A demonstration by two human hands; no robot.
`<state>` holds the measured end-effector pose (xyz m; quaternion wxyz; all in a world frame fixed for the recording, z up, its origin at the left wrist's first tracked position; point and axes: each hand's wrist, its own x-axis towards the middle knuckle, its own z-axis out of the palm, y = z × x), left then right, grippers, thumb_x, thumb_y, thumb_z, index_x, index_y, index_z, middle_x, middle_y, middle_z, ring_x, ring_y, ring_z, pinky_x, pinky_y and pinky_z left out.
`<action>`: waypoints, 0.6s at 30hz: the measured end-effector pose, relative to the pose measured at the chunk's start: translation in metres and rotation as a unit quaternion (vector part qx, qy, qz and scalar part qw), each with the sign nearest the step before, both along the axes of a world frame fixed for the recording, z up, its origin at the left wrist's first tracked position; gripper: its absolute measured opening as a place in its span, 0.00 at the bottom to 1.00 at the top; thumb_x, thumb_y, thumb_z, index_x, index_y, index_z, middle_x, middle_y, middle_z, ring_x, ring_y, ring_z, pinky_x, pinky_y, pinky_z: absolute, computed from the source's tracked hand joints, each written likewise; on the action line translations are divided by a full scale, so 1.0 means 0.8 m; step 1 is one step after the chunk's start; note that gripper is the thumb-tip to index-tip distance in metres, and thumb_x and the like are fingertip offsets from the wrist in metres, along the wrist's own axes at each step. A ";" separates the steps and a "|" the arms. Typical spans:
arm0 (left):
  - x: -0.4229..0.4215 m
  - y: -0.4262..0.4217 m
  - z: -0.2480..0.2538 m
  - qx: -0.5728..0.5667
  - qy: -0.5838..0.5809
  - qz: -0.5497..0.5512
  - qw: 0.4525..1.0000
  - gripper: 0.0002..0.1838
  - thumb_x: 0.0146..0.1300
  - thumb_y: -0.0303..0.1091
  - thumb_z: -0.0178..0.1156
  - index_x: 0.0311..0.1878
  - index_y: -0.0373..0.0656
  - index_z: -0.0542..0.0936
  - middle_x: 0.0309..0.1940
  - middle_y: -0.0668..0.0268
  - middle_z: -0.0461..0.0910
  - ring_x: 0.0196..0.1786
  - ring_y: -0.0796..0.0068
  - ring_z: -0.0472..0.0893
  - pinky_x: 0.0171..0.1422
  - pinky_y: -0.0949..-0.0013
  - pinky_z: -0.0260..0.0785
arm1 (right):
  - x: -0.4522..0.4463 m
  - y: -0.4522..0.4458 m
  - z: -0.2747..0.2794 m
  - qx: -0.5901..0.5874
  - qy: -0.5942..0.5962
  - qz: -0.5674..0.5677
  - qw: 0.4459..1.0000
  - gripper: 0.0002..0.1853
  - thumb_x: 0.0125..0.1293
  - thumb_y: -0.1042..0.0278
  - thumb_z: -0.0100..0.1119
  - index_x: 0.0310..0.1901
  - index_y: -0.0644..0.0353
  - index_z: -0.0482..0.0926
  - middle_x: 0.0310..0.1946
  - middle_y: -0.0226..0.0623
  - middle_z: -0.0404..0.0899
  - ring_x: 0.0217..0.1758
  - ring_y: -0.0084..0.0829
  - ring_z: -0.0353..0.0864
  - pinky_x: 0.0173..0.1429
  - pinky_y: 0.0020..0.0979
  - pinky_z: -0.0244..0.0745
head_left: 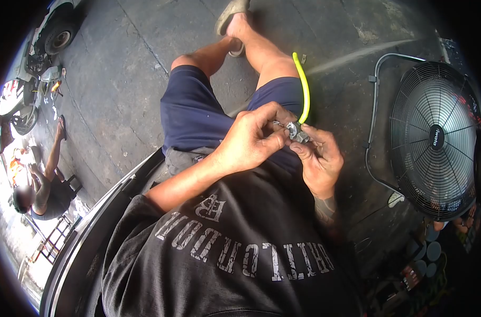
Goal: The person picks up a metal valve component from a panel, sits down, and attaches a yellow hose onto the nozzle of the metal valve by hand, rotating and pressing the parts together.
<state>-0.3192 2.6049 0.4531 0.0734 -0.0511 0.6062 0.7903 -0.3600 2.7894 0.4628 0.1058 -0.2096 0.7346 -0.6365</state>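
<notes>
In front of my lap, both hands meet at a small grey metal part (pixel 298 134), which has a shiny, hollow-looking face. My right hand (pixel 323 158) grips it from the right between thumb and fingers. From the other side, my left hand (pixel 253 138) pinches at its edge with thumb and forefinger; a tiny shiny bit shows there, too small to name. A bright yellow-green tube (pixel 305 87) rises in a curve from the part, its lower end close against it. Whether the tube is fixed to the part, I cannot tell.
A large black floor fan (pixel 435 138) on a tubular stand is to my right. Motorbike parts and a wheel (pixel 58 39) are at the far left. Another person (pixel 47 193) sits low at the left. Cans and other items (pixel 425 256) lie at the lower right.
</notes>
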 end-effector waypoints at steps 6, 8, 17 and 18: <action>-0.001 0.000 0.000 -0.008 0.021 0.019 1.000 0.14 0.61 0.14 0.49 0.49 0.32 0.75 0.40 0.64 0.81 0.42 0.81 0.81 0.49 0.74 0.75 | 0.000 0.002 -0.001 0.019 0.016 -0.001 1.000 0.17 0.60 0.76 0.71 0.50 0.66 0.79 0.42 0.42 0.86 0.43 0.27 0.87 0.45 0.27 0.85; 0.000 0.003 0.000 0.040 0.027 0.035 0.998 0.13 0.61 0.14 0.49 0.49 0.32 0.75 0.40 0.63 0.81 0.42 0.81 0.81 0.48 0.74 0.75 | -0.001 0.005 -0.001 0.035 0.026 -0.003 0.999 0.17 0.60 0.75 0.71 0.49 0.66 0.79 0.42 0.42 0.86 0.43 0.27 0.88 0.44 0.27 0.85; 0.000 0.004 0.004 0.000 -0.022 0.020 1.000 0.11 0.60 0.13 0.51 0.45 0.32 0.75 0.37 0.64 0.80 0.39 0.81 0.81 0.45 0.75 0.76 | -0.002 -0.001 0.011 0.109 0.127 0.017 0.986 0.18 0.56 0.75 0.74 0.48 0.66 0.80 0.38 0.43 0.86 0.41 0.33 0.88 0.44 0.30 0.84; 0.000 0.006 0.004 0.001 -0.017 0.036 0.999 0.10 0.59 0.14 0.53 0.44 0.33 0.76 0.34 0.64 0.81 0.37 0.82 0.81 0.42 0.75 0.76 | -0.003 -0.003 0.015 0.121 0.145 0.020 0.982 0.19 0.56 0.75 0.74 0.48 0.66 0.80 0.38 0.43 0.86 0.41 0.34 0.88 0.44 0.30 0.84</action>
